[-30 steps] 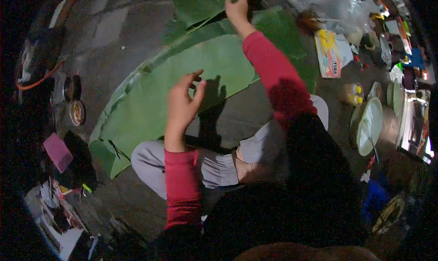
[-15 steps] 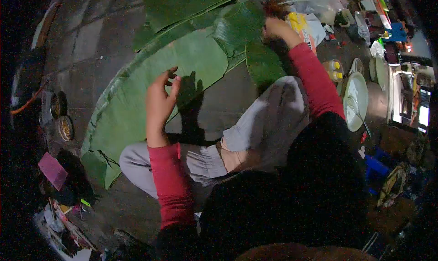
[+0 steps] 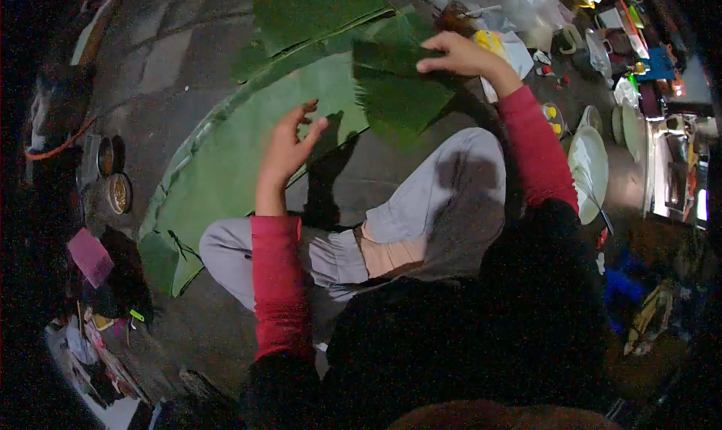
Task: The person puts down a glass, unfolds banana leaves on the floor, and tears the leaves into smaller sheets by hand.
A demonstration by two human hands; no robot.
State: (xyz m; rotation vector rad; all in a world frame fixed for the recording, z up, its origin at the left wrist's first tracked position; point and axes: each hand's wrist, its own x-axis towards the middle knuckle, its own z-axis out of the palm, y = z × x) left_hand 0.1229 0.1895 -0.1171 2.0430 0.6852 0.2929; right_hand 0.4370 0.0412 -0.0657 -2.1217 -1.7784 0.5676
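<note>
A long pale green leaf [image 3: 218, 159] curves across the floor in front of my crossed legs. My left hand [image 3: 289, 144] hovers over its lower middle, fingers apart and slightly bent, holding nothing. At the upper right, my right hand [image 3: 462, 57] has thumb and fingers close to the edge of a darker leaf piece [image 3: 402, 91]. That piece overlaps the right end of the long leaf; whether the fingertips pinch it is unclear. Another dark green leaf [image 3: 316, 12] lies beyond, at the top.
To the right are a large pale bowl [image 3: 589, 163] with a utensil, yellow-capped bottles [image 3: 553, 118] and plastic bags [image 3: 504, 1]. On the left lie a small round dish [image 3: 118, 194] and a pink rectangular item [image 3: 90, 257].
My right hand first moved right, then back left, and the dark leaf piece now lies across the long leaf's right end. My left hand stays over the leaf. The view has shifted.
</note>
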